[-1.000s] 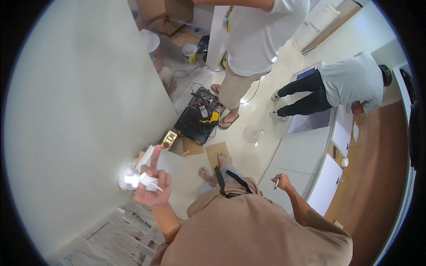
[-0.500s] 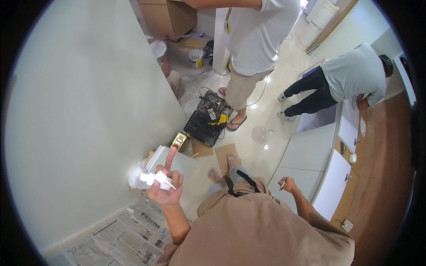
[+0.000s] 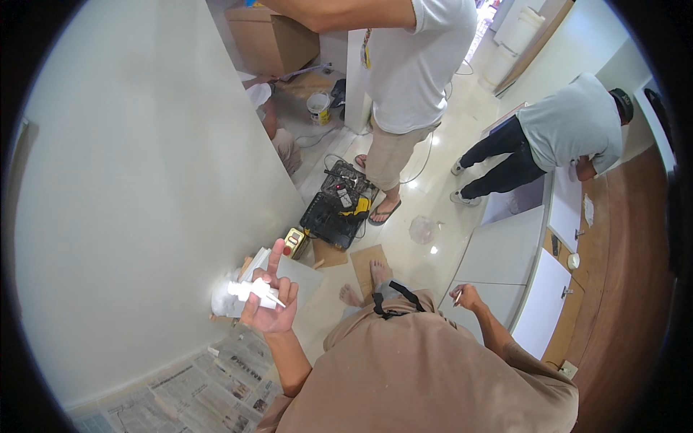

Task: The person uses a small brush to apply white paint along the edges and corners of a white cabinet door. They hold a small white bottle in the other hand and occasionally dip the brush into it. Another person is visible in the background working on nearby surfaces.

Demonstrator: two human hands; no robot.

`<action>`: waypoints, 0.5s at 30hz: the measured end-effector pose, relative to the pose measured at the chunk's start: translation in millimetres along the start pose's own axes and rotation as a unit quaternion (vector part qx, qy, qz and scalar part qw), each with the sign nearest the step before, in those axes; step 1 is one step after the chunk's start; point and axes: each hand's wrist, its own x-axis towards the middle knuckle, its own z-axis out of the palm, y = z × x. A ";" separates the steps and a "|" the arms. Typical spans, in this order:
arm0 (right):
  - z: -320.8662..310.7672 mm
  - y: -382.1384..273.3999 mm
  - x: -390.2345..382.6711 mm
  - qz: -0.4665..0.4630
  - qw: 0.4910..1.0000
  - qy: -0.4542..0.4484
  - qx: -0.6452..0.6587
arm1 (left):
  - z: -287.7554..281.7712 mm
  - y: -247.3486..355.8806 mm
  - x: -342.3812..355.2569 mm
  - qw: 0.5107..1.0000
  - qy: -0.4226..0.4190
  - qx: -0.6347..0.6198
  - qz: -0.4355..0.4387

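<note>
My left hand, raised in front of the wall, is closed round a small white bottle with a pointed nozzle. Its index finger points straight up, and the thumb and other fingers hold the bottle, whose nozzle slants down to the right. Low at my right side, my right hand pinches a thin, pale stick between its fingertips; I cannot make out its exact kind. A yellow box-like thing sits just past the raised finger. White panels lean behind the left hand.
An open black tool case lies on the floor beside a standing person. Another person bends over the white cabinets on the right. Newspaper sheets cover the floor at lower left. A bucket stands in the doorway.
The view has shifted slightly. The standing person's raised arm reaches further into view at the top. Both my hands keep nearly the same pose and hold the same things.
</note>
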 end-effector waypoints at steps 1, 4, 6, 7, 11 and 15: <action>0.7 -0.1 -0.9 0.015 1.000 -0.001 0.003 | 0.2 -0.4 1.5 1.000 -0.001 -0.003 -0.001; 4.4 -1.0 -2.9 0.039 0.999 0.006 0.008 | 0.9 -2.1 5.7 1.000 -0.006 -0.025 0.003; 7.0 -1.5 -3.0 0.017 1.000 -0.004 0.014 | -0.1 -1.4 10.4 0.999 -0.010 -0.038 0.005; 7.3 -1.0 -2.9 0.032 0.999 -0.012 0.021 | 1.4 -1.9 12.4 0.999 -0.012 -0.038 0.003; 7.3 -0.8 -0.5 0.023 1.000 -0.005 0.016 | 3.1 -5.7 18.3 0.999 -0.021 -0.040 0.002; 4.7 -0.9 3.4 0.007 1.000 -0.003 0.006 | 6.8 -10.6 22.4 0.999 -0.013 -0.040 0.002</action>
